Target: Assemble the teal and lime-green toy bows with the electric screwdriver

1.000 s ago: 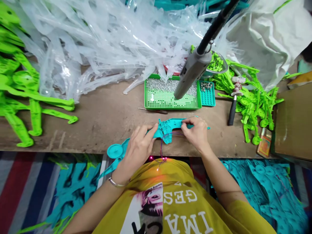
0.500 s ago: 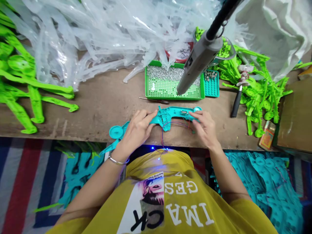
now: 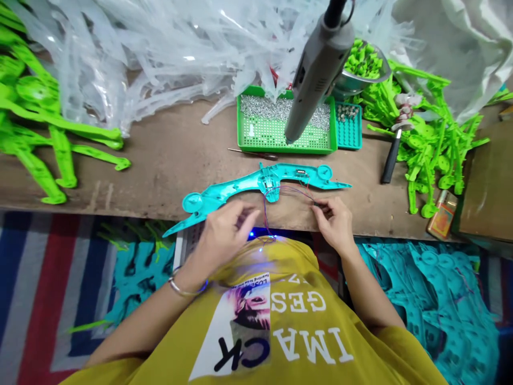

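Observation:
A turquoise bow-shaped plastic part (image 3: 236, 184) lies on the workbench with its ribbed inside facing up. A small metallic component (image 3: 300, 172) sits in its right arm. Thin red and blue wires (image 3: 286, 188) arc over the part and hang past the bench edge to glowing blue lights (image 3: 251, 234) by the shirt. My right hand (image 3: 334, 222) pinches the wires' right end below the part; whatever tips that end is hidden by the fingers. My left hand (image 3: 230, 227) hovers left of the hanging wires, fingers loosely curled and thumb apart, holding nothing visible.
A grey electric screwdriver (image 3: 316, 80) hangs over a green tray of screws (image 3: 244, 141). Beside it stands a small turquoise tray (image 3: 349, 140). A thin screwdriver (image 3: 260, 155) lies in front. Lime-green parts (image 3: 433, 155), a black-handled tool (image 3: 390, 158) and clear plastic pieces (image 3: 160, 59) surround them.
Both hands have come off the turquoise part and drawn nearer to me. The right fingers now pinch the wire end. The part lies fully in sight, and the view has shifted slightly.

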A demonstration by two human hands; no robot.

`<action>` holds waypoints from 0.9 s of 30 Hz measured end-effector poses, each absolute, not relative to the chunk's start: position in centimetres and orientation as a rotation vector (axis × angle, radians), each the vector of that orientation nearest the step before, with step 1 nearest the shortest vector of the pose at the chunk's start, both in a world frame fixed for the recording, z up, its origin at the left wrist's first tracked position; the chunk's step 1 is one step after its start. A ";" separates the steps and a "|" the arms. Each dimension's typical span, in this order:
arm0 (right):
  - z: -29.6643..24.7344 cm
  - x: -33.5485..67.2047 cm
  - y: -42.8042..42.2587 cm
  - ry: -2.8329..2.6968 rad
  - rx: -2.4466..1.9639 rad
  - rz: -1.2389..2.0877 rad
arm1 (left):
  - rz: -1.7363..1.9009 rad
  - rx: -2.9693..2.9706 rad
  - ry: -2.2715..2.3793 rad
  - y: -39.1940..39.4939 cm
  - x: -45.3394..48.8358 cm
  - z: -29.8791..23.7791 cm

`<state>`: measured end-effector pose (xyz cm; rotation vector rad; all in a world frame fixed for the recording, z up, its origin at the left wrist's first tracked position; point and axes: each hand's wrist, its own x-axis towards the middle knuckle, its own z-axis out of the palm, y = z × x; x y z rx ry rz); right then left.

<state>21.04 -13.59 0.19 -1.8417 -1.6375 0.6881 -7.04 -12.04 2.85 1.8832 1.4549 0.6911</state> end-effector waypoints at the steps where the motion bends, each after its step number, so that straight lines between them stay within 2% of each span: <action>1: 0.2 21.0 -13.5 -1.603 -1.815 0.702 | 0.671 1.828 1.446 -12.9 -6.5 2.5; 8: 0.3 20.3 -13.2 -1.398 -1.711 0.584 | 0.671 1.454 1.416 -14.5 -3.5 0.2; 14: 0.4 19.8 -12.9 -1.348 -1.682 0.529 | 0.707 0.854 1.199 -13.3 -4.4 1.0; 20: 1.0 20.0 -12.4 -1.379 -1.624 0.487 | 0.696 0.649 1.070 -11.8 -4.4 1.4; 27: 0.9 20.7 -12.3 -1.118 -1.463 0.910 | 0.790 0.594 1.034 -10.5 -4.1 1.4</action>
